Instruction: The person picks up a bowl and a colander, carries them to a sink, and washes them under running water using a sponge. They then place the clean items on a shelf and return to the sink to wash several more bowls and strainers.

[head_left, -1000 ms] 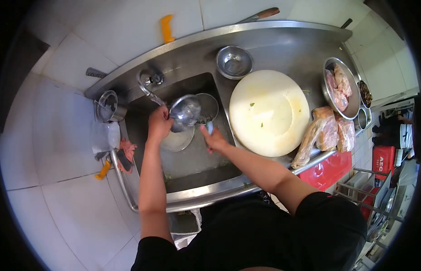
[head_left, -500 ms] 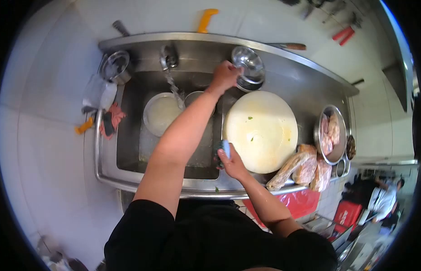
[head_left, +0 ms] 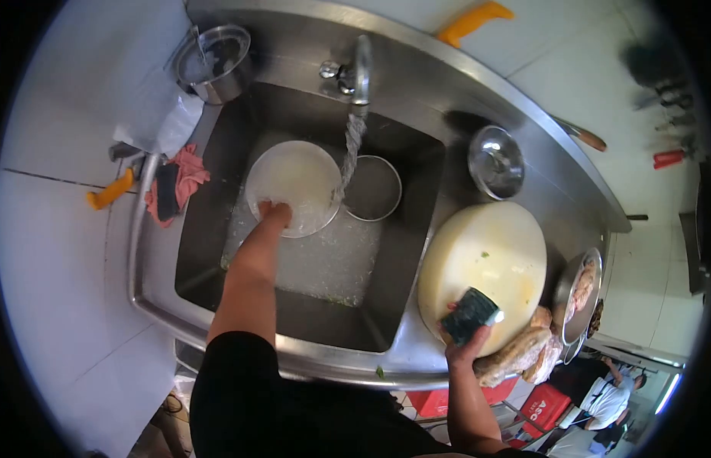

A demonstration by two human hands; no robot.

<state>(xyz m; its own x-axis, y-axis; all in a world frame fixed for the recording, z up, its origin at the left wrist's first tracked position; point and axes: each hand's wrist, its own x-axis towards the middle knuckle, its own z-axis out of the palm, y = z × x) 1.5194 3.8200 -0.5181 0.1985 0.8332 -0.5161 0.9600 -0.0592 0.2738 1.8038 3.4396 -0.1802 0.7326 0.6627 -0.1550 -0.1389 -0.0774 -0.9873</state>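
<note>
My left hand (head_left: pixel 276 214) reaches into a round basin (head_left: pixel 329 217) full of cloudy water in the sink. Its fingertips are under the surface near the basin's front rim, so their grip is hidden. My right hand (head_left: pixel 468 347) holds a dark green scouring sponge (head_left: pixel 470 315) over the thick round chopping board (head_left: pixel 439 263). From the tap (head_left: pixel 361 72) water runs down between the basin and a round metal pan (head_left: pixel 374 188).
Behind the board stands a shiny metal bowl (head_left: pixel 496 162). Meat pieces (head_left: pixel 516 359) lie at the board's right, beside a metal bowl of meat (head_left: pixel 577 298). A pink cloth (head_left: pixel 189 179) and a steel pot (head_left: pixel 218 65) sit left. Another person (head_left: pixel 611 397) is in the background.
My left hand has gone from the metal bowls behind the board into the basin. My right hand has turned the sponge and brought it over the board. The view has shifted left.
</note>
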